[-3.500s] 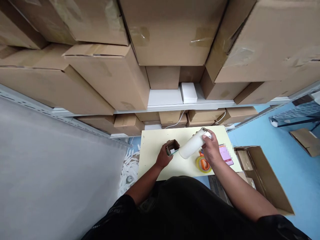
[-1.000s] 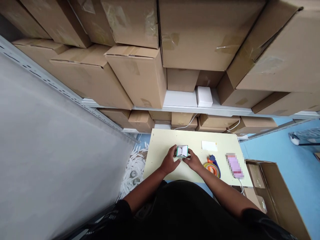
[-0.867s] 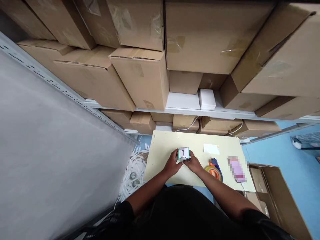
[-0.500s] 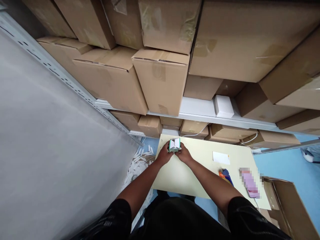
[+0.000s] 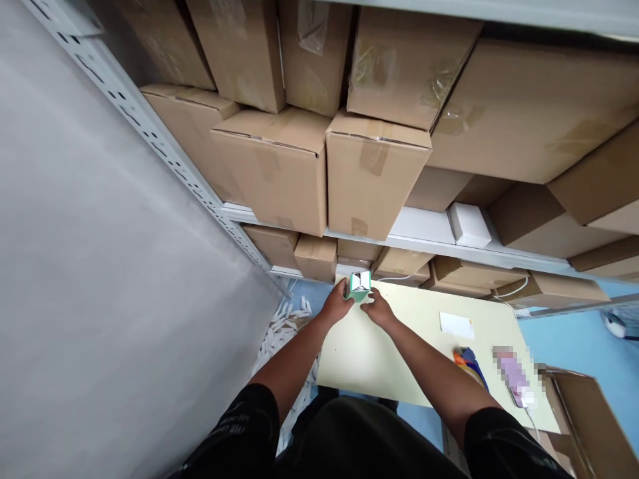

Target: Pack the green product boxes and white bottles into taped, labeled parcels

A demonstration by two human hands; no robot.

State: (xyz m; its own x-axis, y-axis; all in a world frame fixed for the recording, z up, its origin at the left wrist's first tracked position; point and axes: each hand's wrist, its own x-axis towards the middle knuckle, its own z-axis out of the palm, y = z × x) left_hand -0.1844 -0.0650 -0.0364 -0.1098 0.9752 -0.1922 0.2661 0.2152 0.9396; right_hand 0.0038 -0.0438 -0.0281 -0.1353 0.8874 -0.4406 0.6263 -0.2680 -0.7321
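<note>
left hand (image 5: 338, 307) grips the box (image 5: 359, 287); right hand (image 5: 379, 310) curves at its other side, contact unclear. its top flaps (image 5: 361, 280) look gappy, so could spring open. it's by the table (image 5: 369, 352)'s far left corner: a careless release might tip it off.

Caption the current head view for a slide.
Left hand and right hand flank a small green-and-white box at a pale table, before shelved cardboard boxes.

Left hand (image 5: 337, 305) and right hand (image 5: 380, 311) facing, fingers (image 5: 341, 287) curled, arms (image 5: 294, 356) extended forward (converging).
</note>
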